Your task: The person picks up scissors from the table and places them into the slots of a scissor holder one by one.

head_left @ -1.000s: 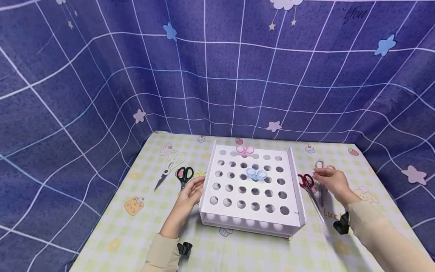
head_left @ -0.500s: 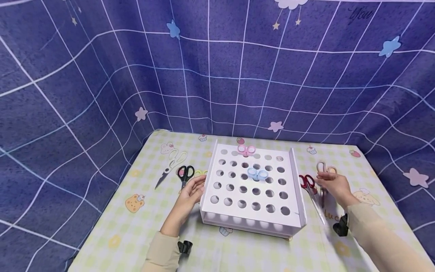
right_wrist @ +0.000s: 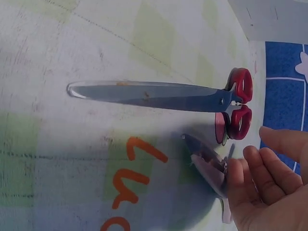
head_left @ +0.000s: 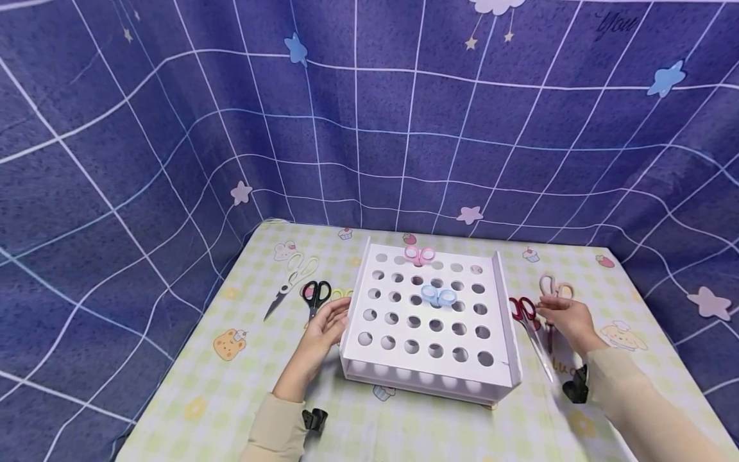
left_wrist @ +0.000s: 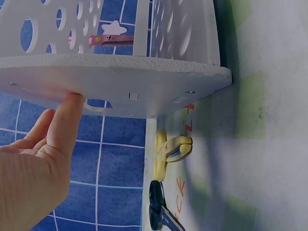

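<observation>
A white rack (head_left: 424,321) with rows of round holes stands mid-table. Pink-handled scissors (head_left: 419,255) and blue-handled scissors (head_left: 438,296) stand in its holes, handles up. My left hand (head_left: 324,330) rests against the rack's left side panel (left_wrist: 120,84), with a straight digit touching it near a slot. On the right, my right hand (head_left: 568,319) is over a pair of scissors with pale white and peach handles (head_left: 555,286). Its fingertips overlap these scissors in the right wrist view, while the thumb (right_wrist: 281,142) stays apart. Beside them lie red-handled scissors (right_wrist: 238,103).
Left of the rack lie white-handled scissors (head_left: 291,277), black-handled scissors (head_left: 315,294) and yellow-handled scissors (left_wrist: 171,149), the last partly hidden by the rack in the head view. A checked cloth (head_left: 190,378) covers the table. A blue curtain (head_left: 404,128) hangs behind.
My right hand has lowered slightly toward the pale-handled scissors. My left hand and the rack keep their places; the head view has shifted a little.
</observation>
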Tool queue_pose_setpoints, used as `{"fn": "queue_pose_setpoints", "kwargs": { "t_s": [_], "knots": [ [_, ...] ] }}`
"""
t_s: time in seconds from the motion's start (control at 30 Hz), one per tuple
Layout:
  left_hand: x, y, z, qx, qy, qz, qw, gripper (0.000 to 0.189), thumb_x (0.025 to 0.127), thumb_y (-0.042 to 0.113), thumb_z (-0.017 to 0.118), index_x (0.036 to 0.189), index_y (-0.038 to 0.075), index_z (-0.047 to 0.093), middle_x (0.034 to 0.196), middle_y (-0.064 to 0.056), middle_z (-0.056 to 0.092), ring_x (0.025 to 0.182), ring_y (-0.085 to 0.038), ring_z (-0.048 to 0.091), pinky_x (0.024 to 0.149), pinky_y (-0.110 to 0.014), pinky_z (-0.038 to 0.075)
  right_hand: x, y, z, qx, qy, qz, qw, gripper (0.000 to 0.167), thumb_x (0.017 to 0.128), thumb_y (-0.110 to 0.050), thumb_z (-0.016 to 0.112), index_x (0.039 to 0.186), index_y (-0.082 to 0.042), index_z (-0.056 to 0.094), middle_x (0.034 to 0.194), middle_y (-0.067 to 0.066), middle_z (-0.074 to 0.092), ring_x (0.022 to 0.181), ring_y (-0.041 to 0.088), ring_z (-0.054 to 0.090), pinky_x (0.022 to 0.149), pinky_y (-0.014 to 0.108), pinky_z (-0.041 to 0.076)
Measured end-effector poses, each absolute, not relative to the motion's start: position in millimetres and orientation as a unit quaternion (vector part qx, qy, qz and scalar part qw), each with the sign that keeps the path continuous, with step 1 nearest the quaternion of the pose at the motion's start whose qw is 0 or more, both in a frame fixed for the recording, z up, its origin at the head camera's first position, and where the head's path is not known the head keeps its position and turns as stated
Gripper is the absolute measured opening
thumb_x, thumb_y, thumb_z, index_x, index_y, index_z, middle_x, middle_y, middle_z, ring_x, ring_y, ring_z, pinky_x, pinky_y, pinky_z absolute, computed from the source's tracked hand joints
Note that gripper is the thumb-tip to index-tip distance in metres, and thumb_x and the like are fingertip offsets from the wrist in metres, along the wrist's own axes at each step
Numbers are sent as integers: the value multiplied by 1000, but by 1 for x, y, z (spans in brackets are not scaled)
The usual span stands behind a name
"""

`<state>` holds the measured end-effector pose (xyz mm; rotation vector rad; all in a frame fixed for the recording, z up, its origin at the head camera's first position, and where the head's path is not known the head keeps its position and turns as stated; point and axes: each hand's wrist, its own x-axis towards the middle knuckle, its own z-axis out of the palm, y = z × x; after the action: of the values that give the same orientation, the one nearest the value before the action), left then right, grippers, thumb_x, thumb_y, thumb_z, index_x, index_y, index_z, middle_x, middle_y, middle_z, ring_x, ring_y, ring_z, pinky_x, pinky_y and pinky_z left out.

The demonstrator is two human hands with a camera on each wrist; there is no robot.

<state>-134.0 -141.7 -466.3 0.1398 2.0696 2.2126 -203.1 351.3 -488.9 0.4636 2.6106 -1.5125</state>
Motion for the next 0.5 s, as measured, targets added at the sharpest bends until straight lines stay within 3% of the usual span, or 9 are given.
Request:
{"fn": "queue_pose_setpoints", "kwargs": {
  "t_s": [0.23,0.4,0.5],
  "knots": [
    [-134,-141,-467,48,681,729,54,48,97,13,54,143,5,41,145,-19,45,133,-31,45,91,-23,53,-203,355,-492,179,865,-466,41,48,90,-12,65,133,5,54,99,0,75,71,-17,52,66,9,47],
    [-134,-141,-468,46,680,730,53,48,97,12,54,143,4,41,144,-19,46,132,-31,45,91,-23,53,-203,358,-492,194,864,-462,52,48,91,-14,64,136,1,53,100,-4,75,71,-17,49,80,23,50],
    [-134,-141,-468,45,680,730,50,48,97,12,54,143,4,42,144,-19,46,131,-28,47,91,-23,53,-203,359,-491,197,863,-463,49,48,91,-13,64,135,1,54,100,-4,75,71,-17,50,79,21,49]
  ]
}}
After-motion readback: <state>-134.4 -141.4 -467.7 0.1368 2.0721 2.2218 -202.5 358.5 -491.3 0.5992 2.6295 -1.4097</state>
